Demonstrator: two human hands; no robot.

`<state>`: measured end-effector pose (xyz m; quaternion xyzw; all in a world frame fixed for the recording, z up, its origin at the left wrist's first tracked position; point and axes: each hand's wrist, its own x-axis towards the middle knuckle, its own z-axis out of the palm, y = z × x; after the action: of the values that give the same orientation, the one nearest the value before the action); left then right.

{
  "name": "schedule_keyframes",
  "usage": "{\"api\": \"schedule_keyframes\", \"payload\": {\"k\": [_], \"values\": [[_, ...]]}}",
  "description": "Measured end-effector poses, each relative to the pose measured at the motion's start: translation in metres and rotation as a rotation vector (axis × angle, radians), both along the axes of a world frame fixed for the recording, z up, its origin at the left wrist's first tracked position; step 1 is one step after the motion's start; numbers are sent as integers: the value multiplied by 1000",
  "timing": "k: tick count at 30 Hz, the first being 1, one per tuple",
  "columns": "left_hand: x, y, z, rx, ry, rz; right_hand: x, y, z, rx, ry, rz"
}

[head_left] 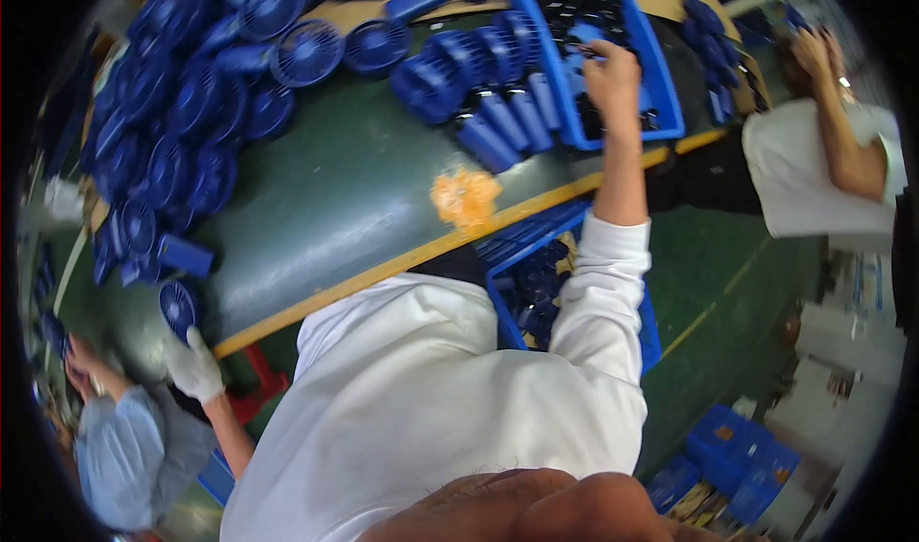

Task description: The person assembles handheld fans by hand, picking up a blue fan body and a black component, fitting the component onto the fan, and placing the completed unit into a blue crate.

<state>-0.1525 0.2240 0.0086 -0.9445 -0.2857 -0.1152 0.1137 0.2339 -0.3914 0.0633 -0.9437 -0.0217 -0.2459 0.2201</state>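
Observation:
My left hand [196,368], in a white glove, grips a small blue handheld fan [179,307] near the table's left end. The fan's round grille points away from the glove. Over to the right, my bare right hand [611,75] reaches into a long blue bin [667,101] of small black parts [574,4]. Its fingers are closed at the tips, and whatever is between them is too small to make out. Just left of that bin, several blue fans [498,121] lie in a row, handles toward me.
A big heap of blue fans [196,92] covers the table's left and far side. Orange bits [464,197] lie near the yellow table edge [354,283]. Below stands another blue bin [651,336]. Co-workers sit at left [124,456] and right [804,159].

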Motion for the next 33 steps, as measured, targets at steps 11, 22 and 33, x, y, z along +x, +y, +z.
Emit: {"api": "schedule_keyframes", "payload": {"k": [11, 22, 33], "values": [[80, -135, 44, -255, -290, -673, -149, 141, 1, 1097, 55, 309], [80, -126, 50, -306, -114, -582, -211, 220, -27, 1136, 420, 553], [81, -123, 48, -961, -441, -208, -228, 246, -15, 1355, 431, 625]]}}
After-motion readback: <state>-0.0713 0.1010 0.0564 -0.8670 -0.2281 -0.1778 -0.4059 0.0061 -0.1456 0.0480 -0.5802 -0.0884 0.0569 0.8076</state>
